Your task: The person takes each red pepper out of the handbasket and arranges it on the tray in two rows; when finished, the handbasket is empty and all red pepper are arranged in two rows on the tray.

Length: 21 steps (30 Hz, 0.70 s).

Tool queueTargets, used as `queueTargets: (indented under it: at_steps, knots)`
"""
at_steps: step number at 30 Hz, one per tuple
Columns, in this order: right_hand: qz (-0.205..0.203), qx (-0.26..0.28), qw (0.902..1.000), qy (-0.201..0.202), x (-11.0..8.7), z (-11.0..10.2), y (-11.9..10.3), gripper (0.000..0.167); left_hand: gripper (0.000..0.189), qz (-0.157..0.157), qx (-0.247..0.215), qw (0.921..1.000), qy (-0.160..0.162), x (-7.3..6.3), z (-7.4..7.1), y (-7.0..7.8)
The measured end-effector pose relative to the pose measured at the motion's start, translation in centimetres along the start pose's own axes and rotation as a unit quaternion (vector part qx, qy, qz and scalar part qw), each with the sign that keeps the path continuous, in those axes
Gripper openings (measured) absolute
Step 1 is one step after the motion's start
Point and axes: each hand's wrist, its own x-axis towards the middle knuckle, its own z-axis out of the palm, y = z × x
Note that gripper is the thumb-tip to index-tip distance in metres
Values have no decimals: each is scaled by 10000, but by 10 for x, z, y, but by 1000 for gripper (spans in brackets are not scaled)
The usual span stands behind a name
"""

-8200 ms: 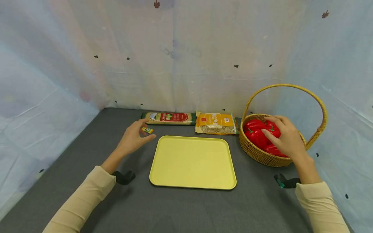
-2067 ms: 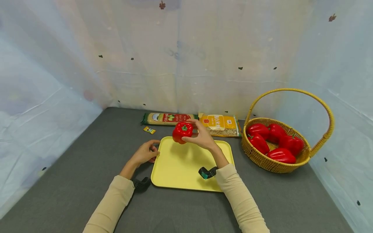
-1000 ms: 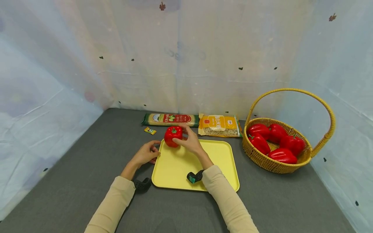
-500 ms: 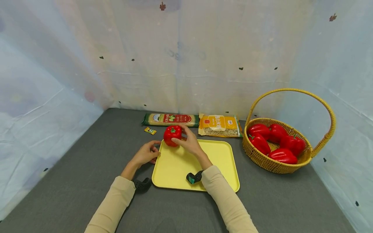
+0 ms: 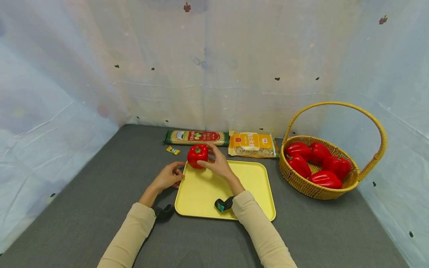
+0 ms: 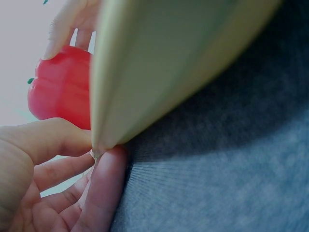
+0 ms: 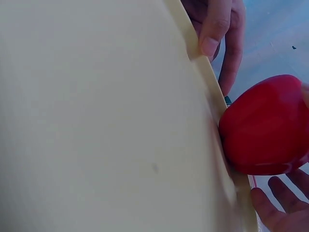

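Note:
My right hand (image 5: pixel 219 163) holds a red bell pepper (image 5: pixel 197 156) over the far left corner of a yellow tray (image 5: pixel 201 195). The pepper is upright with its green stem on top; thumb and fingers lie on its right side. At the tray's left edge, my left hand (image 5: pixel 166 177) pinches the rim. The left wrist view shows thumb and forefinger closing on the tray's edge (image 6: pixel 145 72), with the pepper (image 6: pixel 63 92) beyond. In the right wrist view the pepper (image 7: pixel 265 128) overlaps the tray's raised edge, its base against the tray.
A wicker basket (image 5: pixel 298 187) with a tall handle stands on the right, holding several red peppers (image 5: pixel 325 179). Behind the tray lie a green-ended pasta pack (image 5: pixel 197 137) and an orange food bag (image 5: pixel 253 144). A small yellow packet (image 5: pixel 172 150) lies behind the left hand on the grey tabletop (image 5: pixel 100 178).
Since the oldest frame, my right hand has brought a pepper from the basket to the tray, and my left has moved from the small packet to the rim. Lately the pepper shifted slightly left.

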Motion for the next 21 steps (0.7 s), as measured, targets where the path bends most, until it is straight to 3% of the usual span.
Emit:
queueTargets:
  at_steps: [21]
  knots:
    - [-46, -30, 10000, -19, -2, -4, -1, 73, 51, -92, -32, 9999, 31, 1, 1, -2]
